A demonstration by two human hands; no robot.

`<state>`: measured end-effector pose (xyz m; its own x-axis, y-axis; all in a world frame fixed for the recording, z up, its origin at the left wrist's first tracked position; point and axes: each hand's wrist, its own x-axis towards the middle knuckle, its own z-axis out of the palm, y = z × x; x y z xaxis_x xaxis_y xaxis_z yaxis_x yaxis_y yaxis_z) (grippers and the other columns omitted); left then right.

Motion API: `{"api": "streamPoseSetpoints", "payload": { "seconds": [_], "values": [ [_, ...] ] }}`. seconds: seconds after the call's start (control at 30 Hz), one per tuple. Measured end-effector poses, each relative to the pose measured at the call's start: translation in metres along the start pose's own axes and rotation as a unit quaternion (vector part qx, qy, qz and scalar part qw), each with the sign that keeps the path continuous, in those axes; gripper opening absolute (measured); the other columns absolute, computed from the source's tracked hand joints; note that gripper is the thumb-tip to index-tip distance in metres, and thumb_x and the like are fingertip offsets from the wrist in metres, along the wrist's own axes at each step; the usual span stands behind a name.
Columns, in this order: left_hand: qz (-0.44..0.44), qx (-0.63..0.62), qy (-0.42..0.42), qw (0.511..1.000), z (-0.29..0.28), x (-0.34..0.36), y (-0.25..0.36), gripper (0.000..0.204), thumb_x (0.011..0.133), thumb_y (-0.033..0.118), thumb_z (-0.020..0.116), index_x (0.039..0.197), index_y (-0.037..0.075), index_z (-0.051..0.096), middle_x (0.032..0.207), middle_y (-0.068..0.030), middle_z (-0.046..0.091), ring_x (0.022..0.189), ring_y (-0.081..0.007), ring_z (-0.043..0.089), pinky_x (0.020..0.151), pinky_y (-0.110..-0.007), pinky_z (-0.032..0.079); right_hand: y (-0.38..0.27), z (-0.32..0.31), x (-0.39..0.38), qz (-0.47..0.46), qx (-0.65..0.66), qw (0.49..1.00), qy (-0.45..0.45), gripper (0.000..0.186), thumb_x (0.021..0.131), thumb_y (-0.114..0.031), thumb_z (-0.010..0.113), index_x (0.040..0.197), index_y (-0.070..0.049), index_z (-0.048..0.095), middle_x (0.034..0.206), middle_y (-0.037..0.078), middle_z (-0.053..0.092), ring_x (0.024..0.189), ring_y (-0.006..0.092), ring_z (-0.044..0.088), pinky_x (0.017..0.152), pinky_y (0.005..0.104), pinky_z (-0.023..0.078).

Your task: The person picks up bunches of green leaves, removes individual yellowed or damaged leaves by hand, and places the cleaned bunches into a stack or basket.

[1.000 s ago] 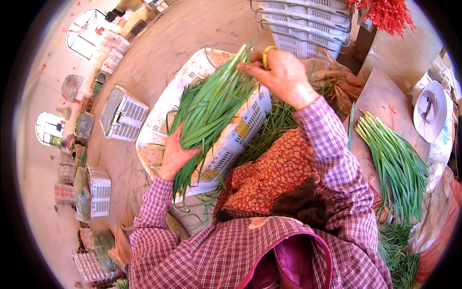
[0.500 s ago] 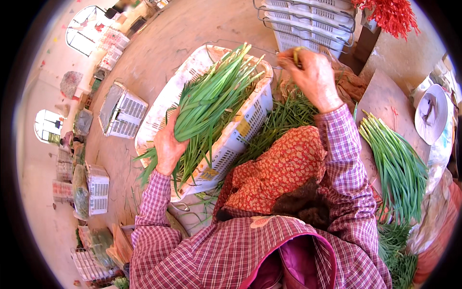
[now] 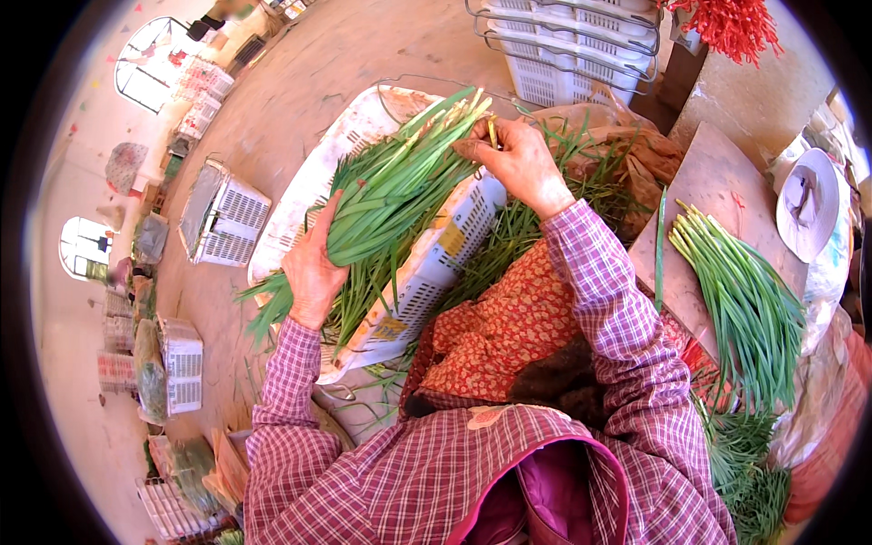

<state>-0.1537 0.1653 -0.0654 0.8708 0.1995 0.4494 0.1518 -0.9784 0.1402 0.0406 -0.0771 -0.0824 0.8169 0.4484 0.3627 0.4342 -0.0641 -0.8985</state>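
Note:
My left hand (image 3: 313,268) is wrapped round the leafy part of a bunch of garlic chives (image 3: 391,200), which lies slanted over a white plastic basket (image 3: 313,163). The pale stem ends point away to the upper right. Beside those ends, my right hand (image 3: 520,159) is closed in a pinch. A short yellow-green piece (image 3: 492,133) shows at its fingers; whether it is a stalk bit I cannot tell. More loose chives fill the basket beneath the bunch.
Loose greens (image 3: 495,245) lie between basket and my lap. On a board (image 3: 690,173) at right rests another chive bunch (image 3: 740,300), near a pale hat (image 3: 807,209). Stacked white crates (image 3: 568,64) and red ties (image 3: 727,27) are beyond. Another crate (image 3: 232,213) stands left.
My right hand has come down and left, from above the basket's far right corner to the stem ends. My left hand still grips the bunch, with little movement.

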Motion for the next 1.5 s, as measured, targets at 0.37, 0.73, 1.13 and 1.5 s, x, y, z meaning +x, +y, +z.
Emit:
{"api": "streamPoseSetpoints", "payload": {
  "seconds": [0.37, 0.73, 1.13, 1.5],
  "values": [
    [0.096, 0.193, 0.007, 0.976, -0.018, 0.0, -0.029, 0.084, 0.066, 0.001, 0.07, 0.142, 0.029, 0.048, 0.075, -0.0073, 0.052, 0.066, -0.0274, 0.056, 0.061, -0.039, 0.045, 0.076, -0.056, 0.001, 0.064, -0.453, 0.884, 0.093, 0.024, 0.087, -0.033, 0.065, 0.098, -0.012, 0.065, 0.082, 0.015, 0.07, 0.077, 0.032, 0.069, 0.067, 0.0435, 0.054],
    [0.187, 0.234, -0.014, 0.954, -0.011, 0.015, -0.019, 0.095, 0.058, -0.004, 0.066, 0.144, 0.031, 0.046, 0.072, -0.0054, 0.045, 0.066, -0.0246, 0.054, 0.061, -0.038, 0.045, -0.037, 0.015, 0.012, 0.086, -0.445, 0.876, -0.162, 0.045, 0.088, -0.055, 0.058, 0.085, -0.012, 0.072, 0.08, 0.013, 0.069, 0.076, 0.0314, 0.068, 0.071, 0.043, 0.054],
    [0.195, 0.225, 0.0, 0.955, -0.021, 0.01, -0.029, 0.096, 0.058, -0.001, 0.07, 0.144, 0.035, 0.046, 0.074, -0.0045, 0.046, 0.067, -0.0234, 0.054, 0.064, -0.037, 0.046, 0.085, -0.058, 0.007, 0.193, -0.552, 0.804, -0.107, 0.031, 0.085, -0.037, 0.067, 0.097, -0.009, 0.072, 0.095, 0.013, 0.07, 0.09, 0.0292, 0.069, 0.079, 0.0442, 0.054],
    [0.203, 0.218, 0.003, 0.955, -0.019, 0.01, -0.025, 0.097, 0.056, 0.002, 0.074, 0.143, 0.034, 0.047, 0.075, -0.0042, 0.046, 0.069, -0.0231, 0.055, 0.064, -0.037, 0.047, 0.051, -0.018, 0.011, -0.08, -0.344, 0.927, -0.129, 0.024, 0.087, -0.034, 0.064, 0.1, -0.015, 0.07, 0.092, 0.012, 0.07, 0.09, 0.031, 0.067, 0.079, 0.0464, 0.053]
  ]
}}
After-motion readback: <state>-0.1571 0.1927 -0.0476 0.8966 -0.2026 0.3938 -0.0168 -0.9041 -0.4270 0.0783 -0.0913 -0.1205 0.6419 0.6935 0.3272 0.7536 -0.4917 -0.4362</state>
